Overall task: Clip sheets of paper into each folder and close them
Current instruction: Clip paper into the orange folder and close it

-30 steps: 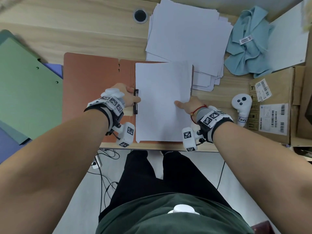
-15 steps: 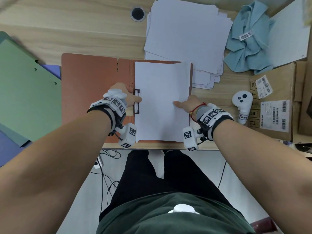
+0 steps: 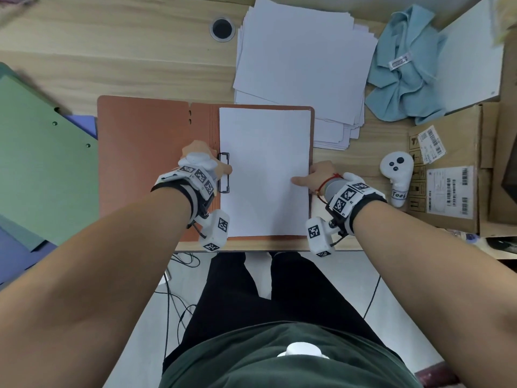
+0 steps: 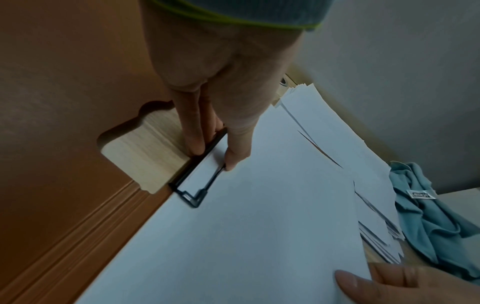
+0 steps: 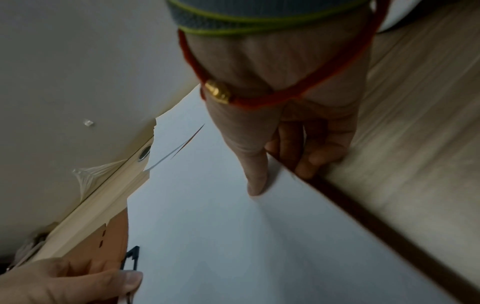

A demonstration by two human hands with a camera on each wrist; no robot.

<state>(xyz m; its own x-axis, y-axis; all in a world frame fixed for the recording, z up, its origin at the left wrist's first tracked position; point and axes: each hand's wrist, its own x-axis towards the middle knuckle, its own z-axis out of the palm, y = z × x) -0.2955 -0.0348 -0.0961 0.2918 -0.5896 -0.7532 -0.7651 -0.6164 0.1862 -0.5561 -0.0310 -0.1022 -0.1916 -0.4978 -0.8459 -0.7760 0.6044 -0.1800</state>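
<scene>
An orange folder [image 3: 142, 163] lies open on the wooden table. White sheets [image 3: 265, 169] lie on its right half, squared to its edges. A black clip [image 3: 223, 175] sits at the sheets' left edge, its wire frame folded over the paper [image 4: 197, 181]. My left hand [image 3: 207, 161] pinches this clip, thumb [image 4: 233, 156] on the frame and fingers on the bar beside it. My right hand [image 3: 316, 175] grips the right edge of the sheets and folder, with the thumb [image 5: 255, 181] on top and the fingers curled under the edge.
A loose paper stack [image 3: 302, 60] lies behind the folder, with a blue cloth [image 3: 405, 68] to its right. A white controller [image 3: 397, 175] and a cardboard box [image 3: 453, 163] sit at the right. Green and purple folders [image 3: 42, 152] lie at the left. The table's front edge runs just below my wrists.
The clip's frame has swung from upright down onto the paper under my left thumb. My right thumb has slid right to the sheets' edge, and the sheets now sit square in the folder.
</scene>
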